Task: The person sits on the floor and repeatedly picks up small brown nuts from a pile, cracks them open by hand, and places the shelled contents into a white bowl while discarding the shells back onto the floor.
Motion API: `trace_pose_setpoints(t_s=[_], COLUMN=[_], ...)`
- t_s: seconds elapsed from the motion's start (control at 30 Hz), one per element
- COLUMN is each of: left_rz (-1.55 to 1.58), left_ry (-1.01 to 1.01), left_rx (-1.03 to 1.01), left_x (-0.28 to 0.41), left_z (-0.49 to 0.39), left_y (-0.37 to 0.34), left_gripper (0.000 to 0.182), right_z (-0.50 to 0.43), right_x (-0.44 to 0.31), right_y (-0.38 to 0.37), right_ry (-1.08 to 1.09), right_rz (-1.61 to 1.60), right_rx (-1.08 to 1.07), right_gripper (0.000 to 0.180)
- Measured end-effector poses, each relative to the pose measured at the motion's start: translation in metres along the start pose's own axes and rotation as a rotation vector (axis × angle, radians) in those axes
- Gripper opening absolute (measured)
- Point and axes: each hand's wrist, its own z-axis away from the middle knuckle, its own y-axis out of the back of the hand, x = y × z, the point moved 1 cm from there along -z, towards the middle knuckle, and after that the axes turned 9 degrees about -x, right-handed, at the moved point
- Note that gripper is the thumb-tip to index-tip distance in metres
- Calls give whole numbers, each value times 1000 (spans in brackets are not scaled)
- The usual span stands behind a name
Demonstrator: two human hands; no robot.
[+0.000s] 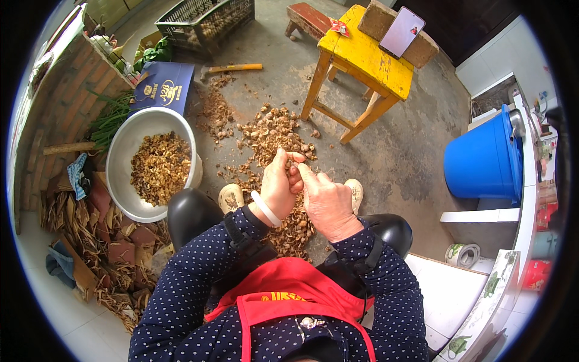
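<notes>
My left hand (279,188), with a white bangle at the wrist, is curled around a small brown walnut piece (289,168) in front of me. Close against it, my right hand (326,199) holds a thin, pointed metal tool (295,165), mostly hidden by the fingers, with its tip at the piece. Below both hands, cracked walnut shells (276,135) lie heaped on the concrete floor between my shoes. At the left, a large metal basin (193,149) holds a pile of walnut kernels (160,169).
A hammer (235,67) lies on the floor beyond the shells. Ahead stands a yellow wooden stool (384,72) with a phone (402,32) leaning on a brick. A black crate (206,27) is at the back, firewood (117,235) at left, a blue bucket (481,156) at right.
</notes>
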Motion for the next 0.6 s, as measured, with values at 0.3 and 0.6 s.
trace_pose_setpoints(t_s=[0.3,0.6], left_rz=[-252,-219], left_ry=[-57,125], left_rx=[135,5], left_x=[-2,1], left_z=[-1,-3], left_y=[3,11], left_gripper=[36,35], right_z=[-6,-10], right_x=[2,27], right_y=[1,-5], right_ry=[19,-51], right_rz=[-16,-286], right_rx=[-112,-250], right_gripper=[30,19])
